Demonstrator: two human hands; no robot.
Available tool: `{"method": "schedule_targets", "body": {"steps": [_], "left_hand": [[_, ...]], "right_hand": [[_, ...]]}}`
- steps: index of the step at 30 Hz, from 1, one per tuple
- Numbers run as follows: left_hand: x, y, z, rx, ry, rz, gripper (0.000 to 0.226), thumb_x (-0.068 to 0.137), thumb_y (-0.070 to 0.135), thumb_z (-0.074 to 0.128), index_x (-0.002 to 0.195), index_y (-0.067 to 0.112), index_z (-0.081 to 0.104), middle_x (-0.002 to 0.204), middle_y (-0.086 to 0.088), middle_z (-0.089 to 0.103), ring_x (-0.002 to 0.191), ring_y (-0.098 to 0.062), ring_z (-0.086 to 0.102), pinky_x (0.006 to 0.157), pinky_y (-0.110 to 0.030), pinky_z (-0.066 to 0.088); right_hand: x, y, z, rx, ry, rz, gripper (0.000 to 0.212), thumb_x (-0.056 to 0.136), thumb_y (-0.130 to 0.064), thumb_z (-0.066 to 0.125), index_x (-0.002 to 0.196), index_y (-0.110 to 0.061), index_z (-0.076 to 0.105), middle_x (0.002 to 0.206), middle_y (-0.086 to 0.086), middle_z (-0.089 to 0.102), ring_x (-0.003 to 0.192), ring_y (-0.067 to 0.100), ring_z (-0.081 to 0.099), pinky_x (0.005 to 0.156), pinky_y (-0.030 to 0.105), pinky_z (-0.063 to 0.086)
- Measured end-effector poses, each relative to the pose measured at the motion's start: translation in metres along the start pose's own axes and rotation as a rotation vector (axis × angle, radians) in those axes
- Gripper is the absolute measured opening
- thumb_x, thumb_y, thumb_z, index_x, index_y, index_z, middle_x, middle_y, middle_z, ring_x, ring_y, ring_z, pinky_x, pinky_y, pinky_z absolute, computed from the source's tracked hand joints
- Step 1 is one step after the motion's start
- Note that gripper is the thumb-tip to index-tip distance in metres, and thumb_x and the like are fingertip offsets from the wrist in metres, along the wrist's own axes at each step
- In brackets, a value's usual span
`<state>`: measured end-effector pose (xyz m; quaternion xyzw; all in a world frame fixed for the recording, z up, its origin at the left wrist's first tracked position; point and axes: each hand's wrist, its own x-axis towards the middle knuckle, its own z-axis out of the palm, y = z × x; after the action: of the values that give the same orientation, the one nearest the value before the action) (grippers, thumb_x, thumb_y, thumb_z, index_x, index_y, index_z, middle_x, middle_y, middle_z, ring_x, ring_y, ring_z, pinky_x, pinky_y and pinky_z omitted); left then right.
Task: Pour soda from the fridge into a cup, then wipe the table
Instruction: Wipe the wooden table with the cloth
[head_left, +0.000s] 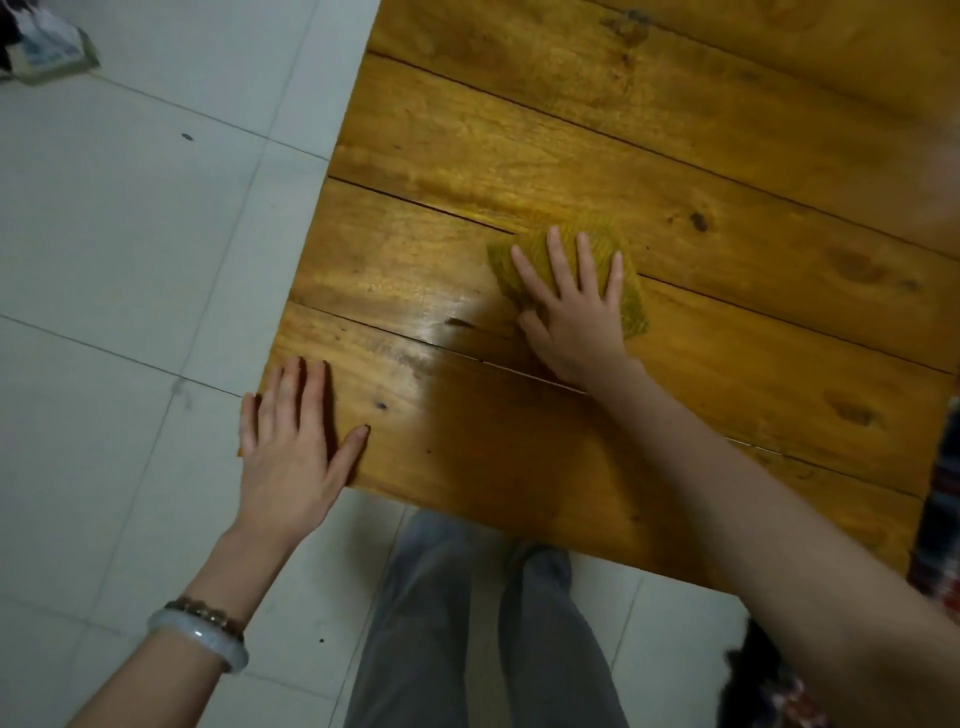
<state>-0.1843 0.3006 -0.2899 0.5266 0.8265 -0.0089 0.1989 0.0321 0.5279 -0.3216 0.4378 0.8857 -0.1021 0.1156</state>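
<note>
Wiping was judged in hand: a yellow-green woven cloth (632, 306) was pressed onto the glossy wooden plank counter (675, 156) by the flat, spread right grip (576, 312). The left grip (291, 457) was laid flat, empty, at its corner. Sweeps across the other boards were called for.

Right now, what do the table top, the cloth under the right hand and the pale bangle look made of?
Table top: wooden planks with a glossy varnish; grain, knots, plank seams and a glare patch show.
Cloth: yellow-green fabric, seemingly ribbed knit or microfibre; too blurred to be sure.
Bangle: pale, translucent and polished; could be jade-like stone or glass.
</note>
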Motion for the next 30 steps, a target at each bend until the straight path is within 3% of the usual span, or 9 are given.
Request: {"method": "schedule_targets", "body": {"steps": [2,4,9,14,18,24,27,30], "left_hand": [[-0.005,-0.013,-0.001,-0.02,0.003,-0.083,0.081,0.089,0.061,0.031,0.15,0.012,0.01,0.157,-0.015,0.011,0.145,-0.029,0.007,0.115,-0.046,0.0],[-0.011,-0.026,-0.002,-0.036,-0.007,-0.108,0.083,0.088,0.062,0.03,0.149,0.01,0.01,0.157,-0.017,0.01,0.145,-0.029,0.006,0.116,-0.045,0.002],[-0.023,-0.041,0.0,-0.014,-0.102,-0.028,0.09,0.086,0.068,0.027,0.149,0.004,0.012,0.156,-0.02,0.013,0.144,-0.03,0.011,0.116,-0.047,0.008],[-0.024,-0.045,0.001,0.036,-0.146,0.014,0.105,0.076,0.077,0.032,0.148,0.003,0.013,0.154,-0.023,0.015,0.143,-0.034,0.015,0.114,-0.048,0.01],[-0.023,-0.045,0.002,0.045,-0.146,0.013,0.107,0.074,0.079,0.03,0.148,0.003,0.015,0.153,-0.023,0.018,0.142,-0.035,0.018,0.113,-0.047,0.011],[-0.022,-0.046,0.005,0.059,-0.121,0.021,0.107,0.075,0.079,0.031,0.148,0.002,0.016,0.154,-0.023,0.018,0.142,-0.034,0.019,0.113,-0.046,0.012],[-0.024,-0.049,0.002,0.019,-0.085,0.034,0.107,0.077,0.073,0.05,0.148,0.002,0.013,0.154,-0.02,0.019,0.143,-0.03,0.017,0.116,-0.046,0.011],[-0.025,-0.055,-0.005,-0.014,-0.065,0.034,0.107,0.076,0.067,0.054,0.148,0.002,0.009,0.155,-0.018,0.018,0.144,-0.027,0.015,0.117,-0.045,0.009]], "right_hand": [[0.039,-0.034,-0.003,0.012,0.003,0.087,0.064,0.091,-0.058,0.01,0.149,-0.034,0.002,0.159,0.009,-0.002,0.144,0.037,-0.003,0.109,0.064,-0.005],[0.053,-0.078,-0.003,0.01,0.031,0.063,0.065,0.09,-0.059,0.011,0.15,-0.033,0.009,0.158,0.011,0.005,0.144,0.039,0.003,0.108,0.065,-0.002],[-0.013,-0.148,0.019,-0.013,-0.013,-0.356,0.063,0.091,-0.059,0.019,0.149,-0.034,0.013,0.158,0.008,0.009,0.144,0.036,0.004,0.111,0.064,0.001],[-0.095,-0.091,0.036,-0.135,-0.107,-0.636,0.064,0.089,-0.057,0.029,0.148,-0.037,0.014,0.157,0.001,0.011,0.144,0.029,0.008,0.113,0.059,0.006],[-0.063,-0.043,0.021,-0.119,-0.07,-0.426,0.065,0.084,-0.052,0.029,0.146,-0.037,0.016,0.155,0.005,0.023,0.143,0.03,0.007,0.11,0.063,0.001],[0.049,-0.125,-0.005,-0.031,-0.015,-0.111,0.066,0.087,-0.061,0.001,0.149,-0.037,0.002,0.159,0.006,-0.001,0.145,0.035,-0.002,0.11,0.066,-0.001],[0.058,-0.169,-0.004,-0.053,-0.023,-0.188,0.063,0.091,-0.061,0.011,0.149,-0.038,0.002,0.159,0.007,-0.003,0.144,0.036,-0.003,0.109,0.066,-0.003],[0.019,-0.182,0.012,-0.075,-0.031,-0.464,0.065,0.088,-0.061,0.008,0.148,-0.037,0.013,0.159,0.006,0.009,0.144,0.036,0.005,0.111,0.064,0.001]]}}
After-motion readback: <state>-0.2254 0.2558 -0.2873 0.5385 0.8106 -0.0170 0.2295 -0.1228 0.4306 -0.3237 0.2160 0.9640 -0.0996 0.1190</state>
